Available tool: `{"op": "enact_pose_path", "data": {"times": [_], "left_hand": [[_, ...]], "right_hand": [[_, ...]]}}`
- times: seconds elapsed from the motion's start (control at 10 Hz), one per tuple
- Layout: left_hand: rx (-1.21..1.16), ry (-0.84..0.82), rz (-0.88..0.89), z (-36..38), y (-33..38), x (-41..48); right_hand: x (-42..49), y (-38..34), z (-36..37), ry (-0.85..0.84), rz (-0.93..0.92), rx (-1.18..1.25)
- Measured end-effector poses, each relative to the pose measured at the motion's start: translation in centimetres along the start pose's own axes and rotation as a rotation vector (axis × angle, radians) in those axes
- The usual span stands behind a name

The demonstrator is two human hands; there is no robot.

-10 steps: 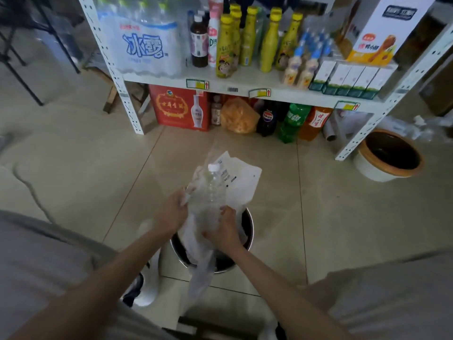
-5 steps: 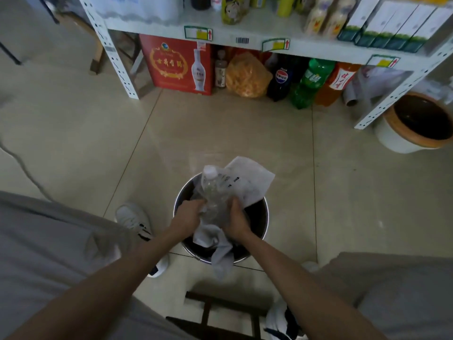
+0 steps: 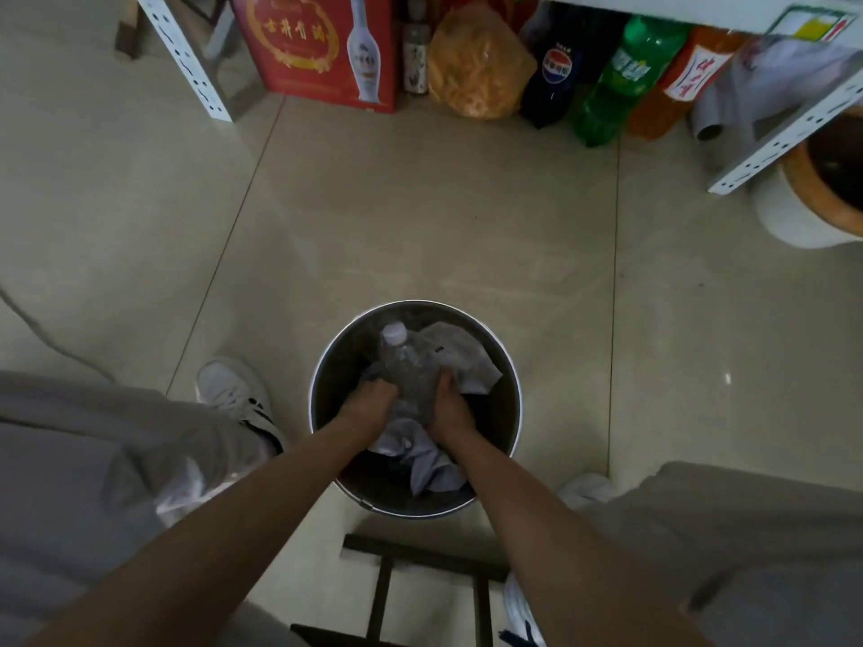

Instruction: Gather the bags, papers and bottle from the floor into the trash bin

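A round metal trash bin (image 3: 506, 366) stands on the tiled floor between my feet. Both hands are inside its mouth. My left hand (image 3: 369, 403) and my right hand (image 3: 448, 410) clasp a bundle from either side: a clear plastic bottle (image 3: 406, 366) with a white cap pointing away from me, a white paper (image 3: 462, 357) behind it, and a crumpled clear plastic bag (image 3: 420, 464) hanging below my wrists into the bin. The bundle sits below the rim. The bin's bottom is dark and hidden.
A white metal shelf leg (image 3: 187, 58) stands at the far left and another (image 3: 784, 137) at the far right. Under the shelf are a red box (image 3: 317, 44), a yellow bag (image 3: 476, 72) and soda bottles (image 3: 611, 81). A ceramic pot (image 3: 812, 193) sits right. A dark stool frame (image 3: 420, 586) is below me.
Both hands have lowered the bottle, paper and bag from above the bin down into its mouth. My view has tilted down, closer to the bin.
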State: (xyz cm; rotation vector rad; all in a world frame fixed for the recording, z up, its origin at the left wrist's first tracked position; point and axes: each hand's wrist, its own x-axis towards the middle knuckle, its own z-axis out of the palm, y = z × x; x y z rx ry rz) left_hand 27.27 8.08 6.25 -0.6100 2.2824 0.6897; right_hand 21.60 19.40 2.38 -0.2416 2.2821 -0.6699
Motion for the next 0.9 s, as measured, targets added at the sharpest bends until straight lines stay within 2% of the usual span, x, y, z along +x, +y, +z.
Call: {"op": "enact_pose_path", "data": {"times": [0.1, 0.2, 0.4, 0.6, 0.7, 0.8, 0.9], "left_hand": [[0.119, -0.047, 0.005, 0.4, -0.1, 0.7], [0.212, -0.041, 0.035, 0.0, -0.3, 0.4], [0.34, 0.029, 0.059, -1.8, 0.1, -0.9], [0.458, 0.094, 0.042, -5.6, 2.6, -3.5], [0.483, 0.134, 0.047, -7.5, 4.0, -5.2], [0.497, 0.205, 0.076, -9.5, 5.2, -6.5], [0.49, 0.28, 0.103, -11.7, 6.4, -8.2]], "right_hand": [[-0.6, -0.7, -1.4, -0.046, 0.036, -0.134], [-1.1, -1.4, -2.2, -0.077, 0.102, -0.143], [-2.2, -3.6, -4.3, -0.129, -0.028, -0.323], [-4.0, -5.3, -7.3, -0.011, -0.191, -0.532], [-5.1, -6.0, -9.0, -0.033, -0.182, -0.565], [-6.5, -7.1, -10.7, 0.012, -0.228, -0.529], [-7.9, -8.6, -12.6, 0.042, -0.258, -0.591]]}}
